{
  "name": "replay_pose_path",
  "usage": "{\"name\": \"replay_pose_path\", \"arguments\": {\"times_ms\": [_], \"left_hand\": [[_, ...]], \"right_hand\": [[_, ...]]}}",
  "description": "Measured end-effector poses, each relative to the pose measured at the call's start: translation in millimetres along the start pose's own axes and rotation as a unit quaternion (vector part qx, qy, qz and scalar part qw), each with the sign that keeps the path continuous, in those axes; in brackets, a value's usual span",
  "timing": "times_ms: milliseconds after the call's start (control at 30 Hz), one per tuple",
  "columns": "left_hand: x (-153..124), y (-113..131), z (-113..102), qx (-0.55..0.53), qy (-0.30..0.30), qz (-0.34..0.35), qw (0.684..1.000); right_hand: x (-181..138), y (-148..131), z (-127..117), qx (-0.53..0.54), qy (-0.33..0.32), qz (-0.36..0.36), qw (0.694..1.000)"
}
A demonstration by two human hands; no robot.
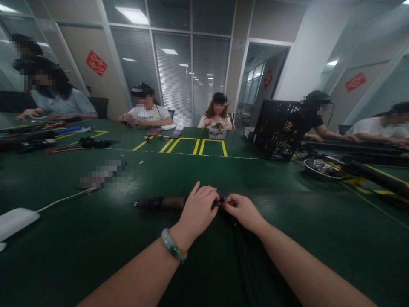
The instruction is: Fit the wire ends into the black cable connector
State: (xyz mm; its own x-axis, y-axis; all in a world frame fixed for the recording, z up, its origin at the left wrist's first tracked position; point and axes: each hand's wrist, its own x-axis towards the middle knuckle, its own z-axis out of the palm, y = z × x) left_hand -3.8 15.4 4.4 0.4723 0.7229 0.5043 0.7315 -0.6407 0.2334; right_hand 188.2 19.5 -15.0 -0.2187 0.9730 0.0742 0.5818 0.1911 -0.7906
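Observation:
A long dark power tool (172, 203) with a brown barrel and a metal tip at its left end lies on the green table in front of me. My left hand (198, 209) is closed over its right part, fingers curled around the body and thumb on the near side. My right hand (242, 212) is closed in a pinch at the tool's right end, close to my left fingertips. What those fingers pinch is too small and dark to make out. A black cable (238, 247) runs from that end toward me, between my forearms.
A white device (17, 222) with a white cord lies at the left. Dark wires (92, 143) lie farther back. A black perforated computer case (275, 130) stands at the right, near a metal bowl (322, 168). Several people sit around the table; one has a grey box (217, 132).

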Motion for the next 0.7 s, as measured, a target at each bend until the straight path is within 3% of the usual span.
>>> {"name": "replay_pose_path", "arguments": {"times_ms": [700], "left_hand": [[1.3,-7.0,3.5,-0.034,-0.056,-0.009,0.998]], "right_hand": [[0.2,3.5,-5.9,0.009,-0.033,-0.036,0.999]]}}
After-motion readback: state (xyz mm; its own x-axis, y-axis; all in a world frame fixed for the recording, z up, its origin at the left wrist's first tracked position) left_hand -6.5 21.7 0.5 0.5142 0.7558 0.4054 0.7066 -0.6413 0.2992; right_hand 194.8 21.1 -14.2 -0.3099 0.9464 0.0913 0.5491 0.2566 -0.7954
